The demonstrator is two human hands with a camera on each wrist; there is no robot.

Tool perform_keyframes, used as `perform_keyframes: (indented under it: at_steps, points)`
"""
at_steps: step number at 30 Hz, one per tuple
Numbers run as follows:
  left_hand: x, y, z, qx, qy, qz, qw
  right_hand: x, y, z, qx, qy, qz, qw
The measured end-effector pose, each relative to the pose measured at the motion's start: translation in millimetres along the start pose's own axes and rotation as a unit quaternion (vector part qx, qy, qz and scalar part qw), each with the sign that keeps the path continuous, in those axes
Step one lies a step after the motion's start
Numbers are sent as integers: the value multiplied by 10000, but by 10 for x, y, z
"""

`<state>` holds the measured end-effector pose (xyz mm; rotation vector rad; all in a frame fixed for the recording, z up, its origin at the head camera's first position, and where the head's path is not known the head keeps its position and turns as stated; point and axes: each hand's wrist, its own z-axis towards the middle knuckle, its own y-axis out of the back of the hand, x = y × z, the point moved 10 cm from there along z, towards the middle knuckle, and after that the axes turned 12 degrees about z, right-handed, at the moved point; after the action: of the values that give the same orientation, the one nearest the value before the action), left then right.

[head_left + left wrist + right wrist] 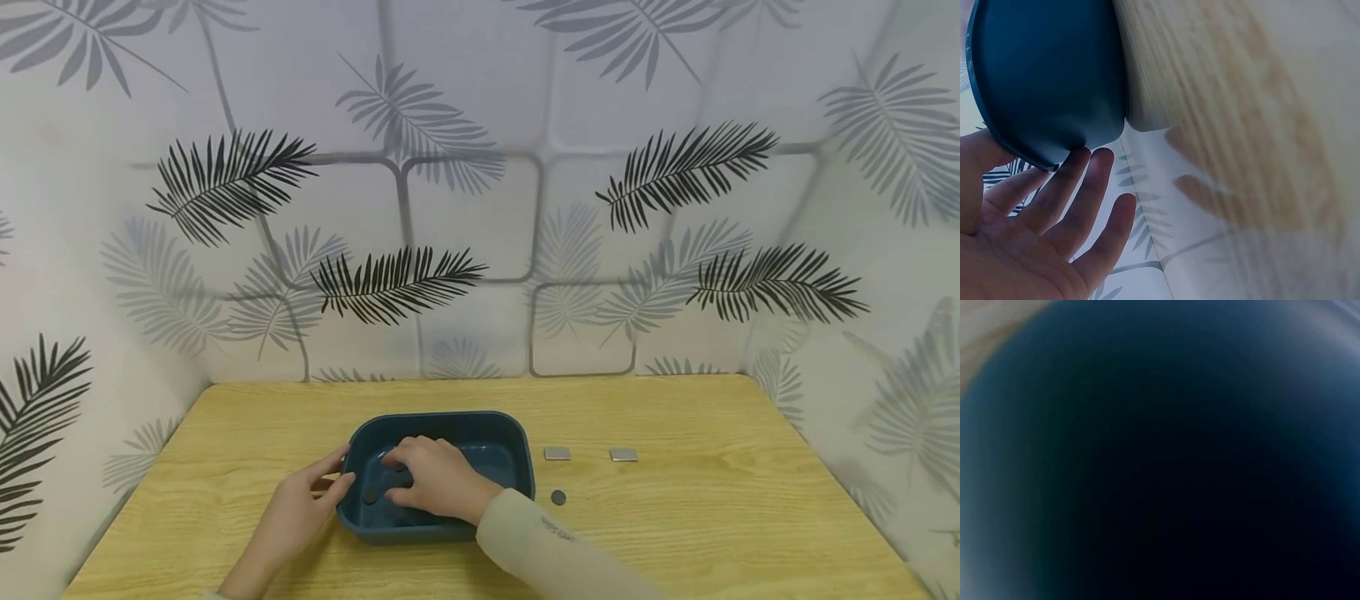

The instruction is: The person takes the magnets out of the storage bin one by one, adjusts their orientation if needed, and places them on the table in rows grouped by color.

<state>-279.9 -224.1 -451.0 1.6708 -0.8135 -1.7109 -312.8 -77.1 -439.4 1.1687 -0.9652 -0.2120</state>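
- Wood-grain surface (712,517) carries the blue basin (412,535)
- My left hand (296,507) grips its left rim
- My right hand (438,477), half-open, holding nothing visible, is inside, near a dark disc (371,496)

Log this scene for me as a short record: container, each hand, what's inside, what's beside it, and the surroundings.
Container: dark blue open bin, upright
Left hand: grips the bin's left rim, thumb and fingers on opposite sides
Right hand: reaches inside; whether it holds anything is unclear
Inside: one dark disc visible near the left end
Right of bin: inner grey rectangle, outer grey rectangle, loose dark disc
Surface: wood-grain table
Backdrop: leaf-patterned wall
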Motion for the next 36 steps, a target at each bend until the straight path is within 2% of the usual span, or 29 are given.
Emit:
perform_keyframes:
  at_steps: [7,14,19,26,36]
  points:
    - [-20,1,-2,-11,-63,61,10000,101,-145,47,386,53,-220,9990]
    - [1,-8,8,7,-59,46,10000,195,-227,21,724,353,192,9966]
    - [-2,-11,14,-7,-85,64,9999,215,-254,-3,927,471,51,9946]
    - [-2,-12,7,-46,-62,15,10000,103,-276,-26,1031,289,-9,9943]
    - [10,-2,-8,26,29,82,10000,-86,-83,-147,982,116,170,9950]
